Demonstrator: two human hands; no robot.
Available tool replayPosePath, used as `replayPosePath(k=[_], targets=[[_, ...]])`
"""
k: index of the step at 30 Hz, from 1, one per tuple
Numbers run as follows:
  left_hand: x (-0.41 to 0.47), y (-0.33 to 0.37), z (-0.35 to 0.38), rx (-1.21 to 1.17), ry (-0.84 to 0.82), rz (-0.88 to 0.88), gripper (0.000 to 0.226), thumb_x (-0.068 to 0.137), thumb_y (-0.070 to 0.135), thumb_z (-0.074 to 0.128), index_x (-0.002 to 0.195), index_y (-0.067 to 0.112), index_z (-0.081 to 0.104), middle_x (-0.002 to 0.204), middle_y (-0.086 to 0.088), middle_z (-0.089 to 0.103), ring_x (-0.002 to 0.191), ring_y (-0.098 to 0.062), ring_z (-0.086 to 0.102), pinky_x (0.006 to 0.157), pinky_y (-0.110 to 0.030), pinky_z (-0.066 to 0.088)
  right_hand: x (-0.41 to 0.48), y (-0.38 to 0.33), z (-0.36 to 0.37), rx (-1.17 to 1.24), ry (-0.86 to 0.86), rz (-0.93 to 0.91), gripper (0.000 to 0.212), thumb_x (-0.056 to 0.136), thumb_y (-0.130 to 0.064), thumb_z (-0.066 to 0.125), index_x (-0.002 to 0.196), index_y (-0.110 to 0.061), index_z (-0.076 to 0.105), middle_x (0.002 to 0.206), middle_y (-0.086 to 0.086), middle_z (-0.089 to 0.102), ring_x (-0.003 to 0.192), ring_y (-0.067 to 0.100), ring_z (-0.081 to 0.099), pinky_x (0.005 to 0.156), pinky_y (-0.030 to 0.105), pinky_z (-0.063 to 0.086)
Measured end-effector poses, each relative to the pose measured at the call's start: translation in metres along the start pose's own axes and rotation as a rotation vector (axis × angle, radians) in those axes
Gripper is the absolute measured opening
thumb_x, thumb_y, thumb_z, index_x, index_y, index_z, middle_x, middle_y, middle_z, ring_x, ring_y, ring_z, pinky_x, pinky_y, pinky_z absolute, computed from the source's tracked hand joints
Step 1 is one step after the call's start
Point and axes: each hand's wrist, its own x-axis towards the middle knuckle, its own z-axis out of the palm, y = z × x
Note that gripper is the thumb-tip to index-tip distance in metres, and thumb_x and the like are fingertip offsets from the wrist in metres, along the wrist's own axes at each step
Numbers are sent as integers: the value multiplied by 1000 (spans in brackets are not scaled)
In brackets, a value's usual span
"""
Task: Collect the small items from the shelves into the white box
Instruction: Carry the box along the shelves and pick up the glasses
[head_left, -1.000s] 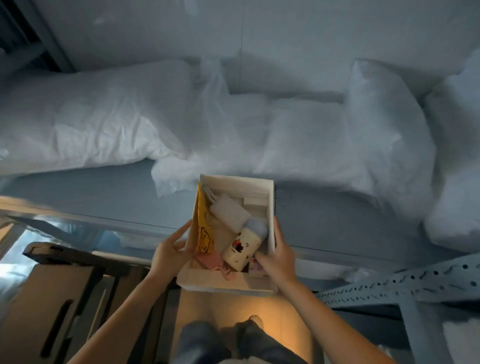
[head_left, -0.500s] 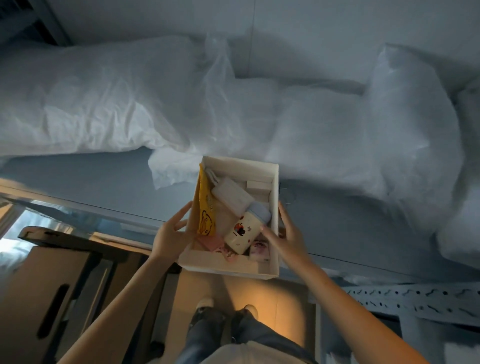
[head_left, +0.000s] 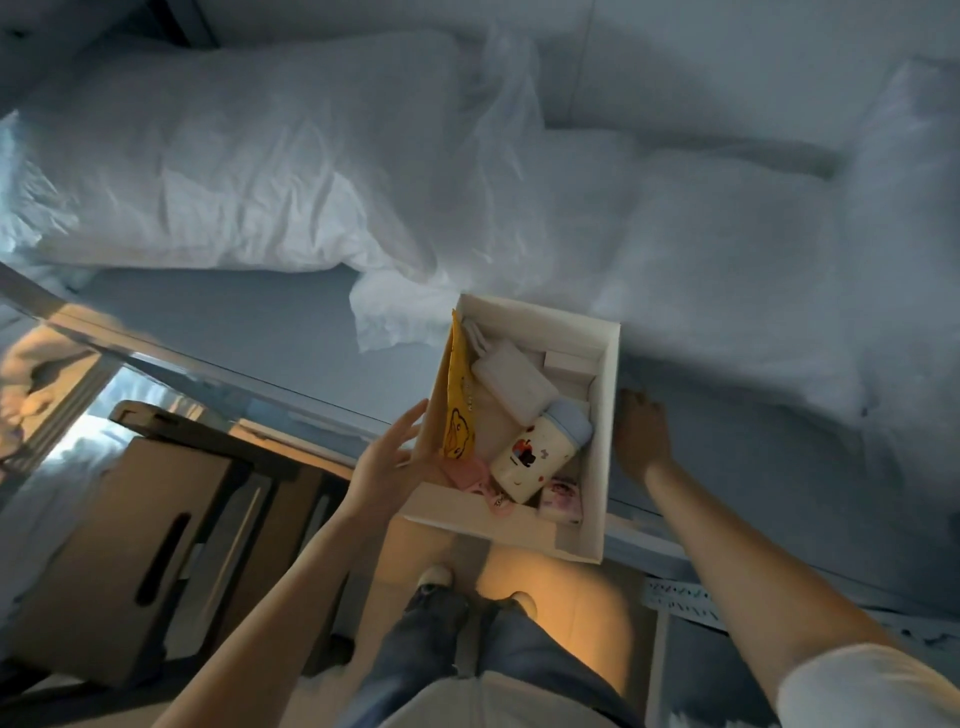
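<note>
The white box (head_left: 601, 452) sits partly on the grey shelf (head_left: 260, 332), its near end sticking out past the shelf edge. Inside lie a yellow packet with a duck picture (head_left: 457, 400), a white pouch (head_left: 514, 387), a cream bottle with a blue cap (head_left: 540, 452), a pink item (head_left: 470, 475) and a small printed packet (head_left: 561, 499). My left hand (head_left: 387, 462) touches the box's left wall with straight fingers. My right hand (head_left: 639, 436) is off the box, just right of its right wall, resting on the shelf with fingers pointing away.
Large white plastic-wrapped bags (head_left: 249, 171) fill the back of the shelf, and more bags (head_left: 753, 270) lie behind and right of the box. Brown cardboard boxes (head_left: 130, 545) stand on the floor at lower left. A perforated metal rail (head_left: 680, 603) runs at lower right.
The box has slid further onto the shelf. My right hand has let go of the box's right wall and moved to the shelf beside it. My left hand stays at the left wall.
</note>
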Motion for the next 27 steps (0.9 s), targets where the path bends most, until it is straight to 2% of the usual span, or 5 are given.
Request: replayPosePath(k=[6,11,17,21,27], targets=[[-1,6,2,-30,-23,-21,55,92,11,63,142,19,43,115,-3,68,90,-1,71,71,-21,59,-19,8,12,44,21,54,25,92,-13,51,112,0,59,121,20,55,111,37,46,84,39,41],[1,3,1,-26,-29,-19,54,91,15,65,140,28,44,119,-5,69,95,-13,72,74,-29,61,-40,19,16,151,70,40,34,91,-12,60,123,-1,58,125,21,53,115,37,44,87,41,43],[-2,7,4,-36,-13,-12,50,92,17,63,135,36,44,116,-1,69,95,-16,72,68,-21,59,-54,31,24,195,101,28,34,89,-10,63,121,0,60,122,23,56,113,38,46,89,39,41],[-4,9,4,-54,-10,-21,48,91,21,64,122,53,46,111,6,70,95,-9,72,69,-23,59,-49,28,19,290,176,8,64,81,-17,74,138,-8,48,136,17,50,124,35,41,97,33,34],[-6,10,6,-82,-4,-28,53,91,15,64,136,33,44,114,-2,69,96,-12,72,74,-31,61,-32,26,25,244,103,46,96,79,-39,73,152,-5,22,155,16,30,142,33,24,117,44,24]])
